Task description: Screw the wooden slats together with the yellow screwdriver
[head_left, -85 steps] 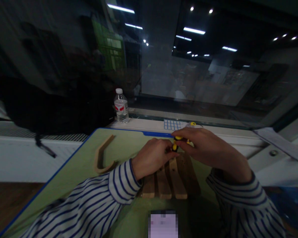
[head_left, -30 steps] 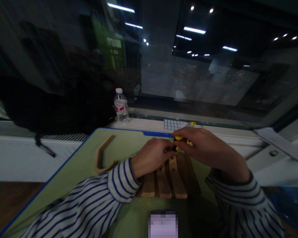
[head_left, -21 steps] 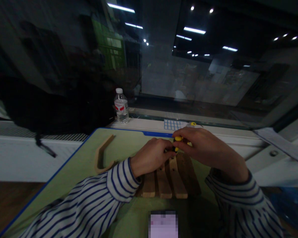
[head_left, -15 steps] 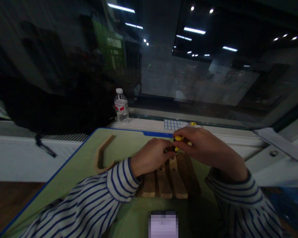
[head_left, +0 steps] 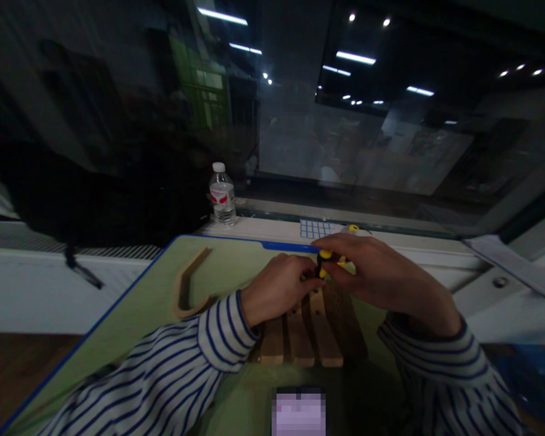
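Note:
A small yellow and black tool [head_left: 324, 261] stands above the far end of a slatted wooden piece [head_left: 302, 345]. My right hand [head_left: 376, 272] grips the tool from the right, its fingers bent round the top. My left hand [head_left: 279, 287] is closed beside the tool's lower part, fingertips pinched over the slats; what lies between them is hidden. Small dark holes show in the slats. To the left, a curved, hook-shaped wooden piece [head_left: 180, 290] lies on the green table [head_left: 154, 321].
A water bottle [head_left: 222, 197] stands on the sill behind the table, near a blue-gridded sheet [head_left: 315, 228] and a small yellow item [head_left: 353, 228]. A blurred-out device [head_left: 298, 415] is at the near edge. Dark fabric [head_left: 95, 194] lies at the left.
My right hand's fingers have shifted slightly around the tool, so more of its black part shows. My left hand has barely moved.

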Motion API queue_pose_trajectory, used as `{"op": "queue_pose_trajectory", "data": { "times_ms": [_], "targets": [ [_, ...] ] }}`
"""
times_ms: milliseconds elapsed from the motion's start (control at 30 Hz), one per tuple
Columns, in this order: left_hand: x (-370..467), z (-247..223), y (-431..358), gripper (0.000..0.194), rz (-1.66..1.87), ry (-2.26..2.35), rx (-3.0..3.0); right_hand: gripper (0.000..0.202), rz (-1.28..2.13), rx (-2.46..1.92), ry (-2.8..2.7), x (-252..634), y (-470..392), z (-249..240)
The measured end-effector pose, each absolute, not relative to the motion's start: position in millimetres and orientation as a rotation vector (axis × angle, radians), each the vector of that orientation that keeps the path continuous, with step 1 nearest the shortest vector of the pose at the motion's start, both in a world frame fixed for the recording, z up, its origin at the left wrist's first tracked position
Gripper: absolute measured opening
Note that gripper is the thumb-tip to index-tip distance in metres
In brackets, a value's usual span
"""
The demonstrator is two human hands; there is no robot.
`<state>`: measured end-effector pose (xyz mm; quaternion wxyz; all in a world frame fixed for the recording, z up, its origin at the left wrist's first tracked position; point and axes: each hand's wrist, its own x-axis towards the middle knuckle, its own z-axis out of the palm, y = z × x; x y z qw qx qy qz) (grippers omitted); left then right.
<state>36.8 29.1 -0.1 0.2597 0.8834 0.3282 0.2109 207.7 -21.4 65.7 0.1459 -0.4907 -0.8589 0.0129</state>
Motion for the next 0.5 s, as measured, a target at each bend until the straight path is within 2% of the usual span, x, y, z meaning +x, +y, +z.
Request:
{"op": "queue_pose_trajectory", "data": {
  "times_ms": [167,333,500],
  "targets": [
    [37.3,-1.2,28.4,0.025,0.584,0.927,2.396,0.027,0.052,-1.397,-2.505,205.9,-21.6,69.2],
    [37.6,-0.4,27.7,0.029,0.604,0.937,2.408,0.027,0.042,-1.423,-2.502,206.8,-19.2,68.0],
    [37.8,-1.0,28.3,0.024,0.620,0.917,2.408,0.027,-0.004,-1.467,-2.482,208.4,-17.7,65.5]
  ]
}}
